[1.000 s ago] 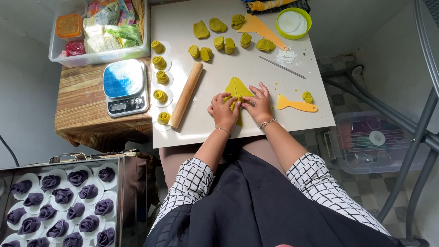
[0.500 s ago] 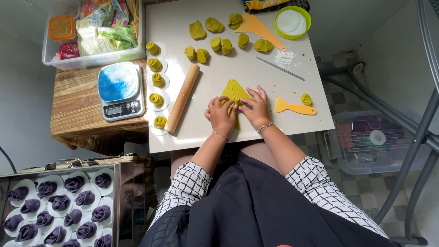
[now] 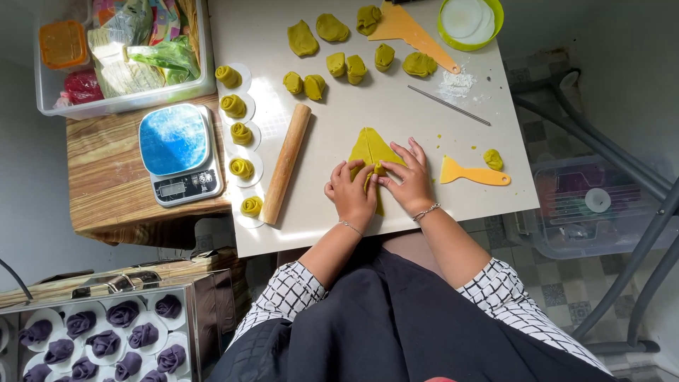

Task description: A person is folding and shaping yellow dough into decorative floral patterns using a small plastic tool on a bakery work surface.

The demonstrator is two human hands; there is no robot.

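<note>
dough sheet point(image 3: 369, 147), yellow-green and triangular, lies on the white table point(image 3: 353, 212), right of the rolling pin point(image 3: 285, 163); left hand point(image 3: 351, 194) and right hand point(image 3: 407, 180) pinch its near edge, fingertips curled.

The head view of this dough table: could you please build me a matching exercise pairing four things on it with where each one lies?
Things:
1. rolling pin
2. kitchen scale
3. yellow scraper
4. flat yellow dough piece

Places:
A. under the fingers of both hands
B. on the white table, just beyond the right hand
C. on the wooden side table
D. between the row of rolled dough pieces and the left hand

Pairs: 1-D, 2-C, 3-B, 4-A
</note>
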